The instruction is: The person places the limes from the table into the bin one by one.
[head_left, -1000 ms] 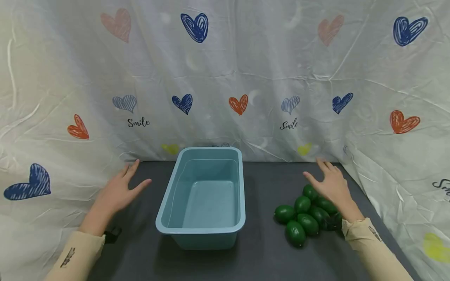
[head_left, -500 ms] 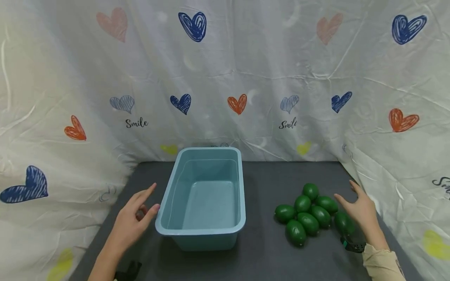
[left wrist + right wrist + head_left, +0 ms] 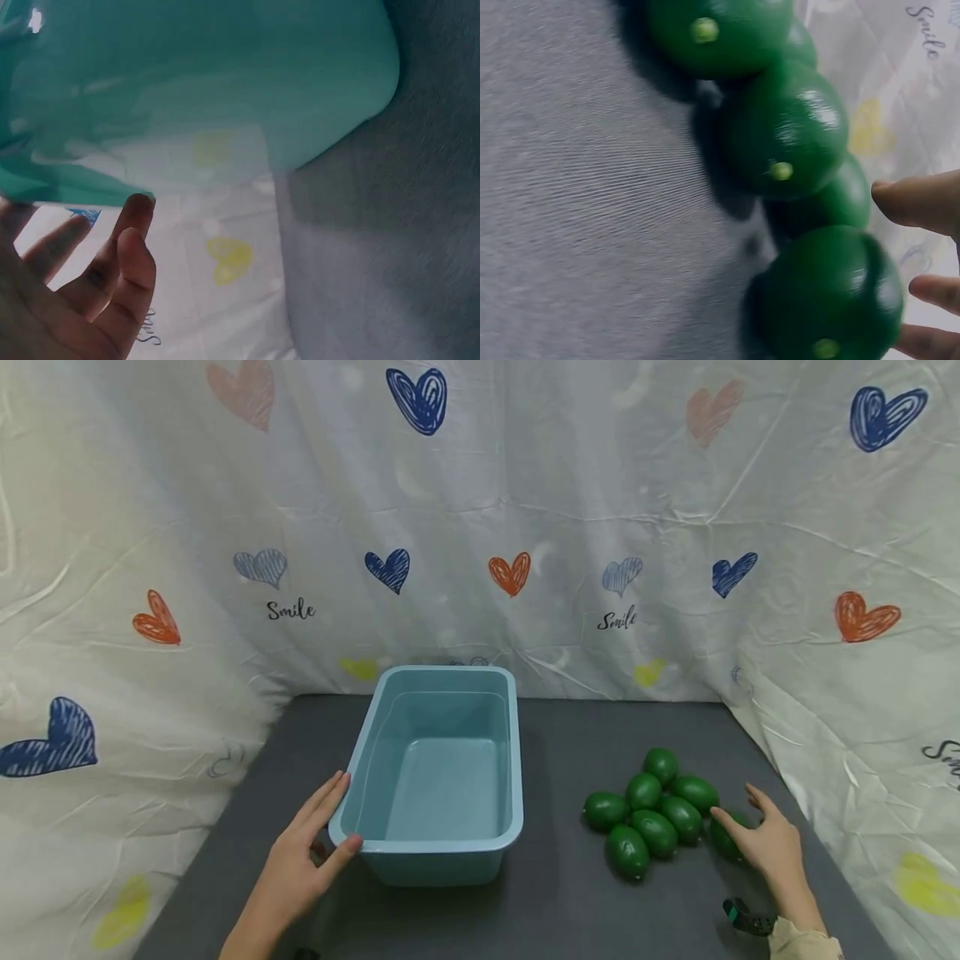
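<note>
Your left hand rests flat-fingered against the blue tub's near-left corner on the bench. Your right hand, fingers loose, touches the rightmost green fruit of the pile. Reach step; next, I'd say, needs fingers closing round it. The right wrist view shows fingertips at that fruit, half-hidden from the head.

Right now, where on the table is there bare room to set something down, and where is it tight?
Bare table runs between the bin and the limes, also behind the limes toward the sheet. The bin's inside is empty. It is crowded at the limes, where the right hand reaches the outermost one, and at the bin's near left corner, where the left hand touches.
</note>
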The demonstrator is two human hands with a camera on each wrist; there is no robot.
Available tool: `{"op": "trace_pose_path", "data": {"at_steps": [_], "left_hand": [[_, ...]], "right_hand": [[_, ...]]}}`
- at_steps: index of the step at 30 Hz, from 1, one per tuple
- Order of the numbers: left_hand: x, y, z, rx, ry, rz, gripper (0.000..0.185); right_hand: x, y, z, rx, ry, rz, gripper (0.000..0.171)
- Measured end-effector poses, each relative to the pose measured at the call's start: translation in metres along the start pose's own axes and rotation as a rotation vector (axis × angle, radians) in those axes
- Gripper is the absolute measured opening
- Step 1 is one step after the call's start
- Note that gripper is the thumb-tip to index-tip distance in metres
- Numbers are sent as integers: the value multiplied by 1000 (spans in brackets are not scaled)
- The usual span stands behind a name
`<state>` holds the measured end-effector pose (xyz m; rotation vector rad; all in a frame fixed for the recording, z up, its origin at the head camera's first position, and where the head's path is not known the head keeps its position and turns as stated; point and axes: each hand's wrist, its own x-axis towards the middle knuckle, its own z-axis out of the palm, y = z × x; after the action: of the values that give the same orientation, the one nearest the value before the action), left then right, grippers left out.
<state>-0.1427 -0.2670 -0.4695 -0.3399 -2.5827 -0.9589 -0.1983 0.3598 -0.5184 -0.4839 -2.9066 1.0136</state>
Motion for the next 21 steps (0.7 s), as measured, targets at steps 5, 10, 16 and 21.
{"op": "trace_pose_path", "data": {"at_steps": [5, 10, 16, 21], "left_hand": [[-4, 0, 10, -27, 39, -4, 86], [-6, 1, 14, -31, 57, -20, 87], [-7, 1, 17, -43, 67, -24, 89], [-6, 0, 17, -52, 80, -21, 89]], "right_hand": [[-5, 5, 11, 5, 37, 13, 95], [-13, 6, 24, 24, 104, 15, 89], [-27, 7, 33, 45, 161, 24, 87], [-35, 10, 38, 42, 193, 25, 78]]}}
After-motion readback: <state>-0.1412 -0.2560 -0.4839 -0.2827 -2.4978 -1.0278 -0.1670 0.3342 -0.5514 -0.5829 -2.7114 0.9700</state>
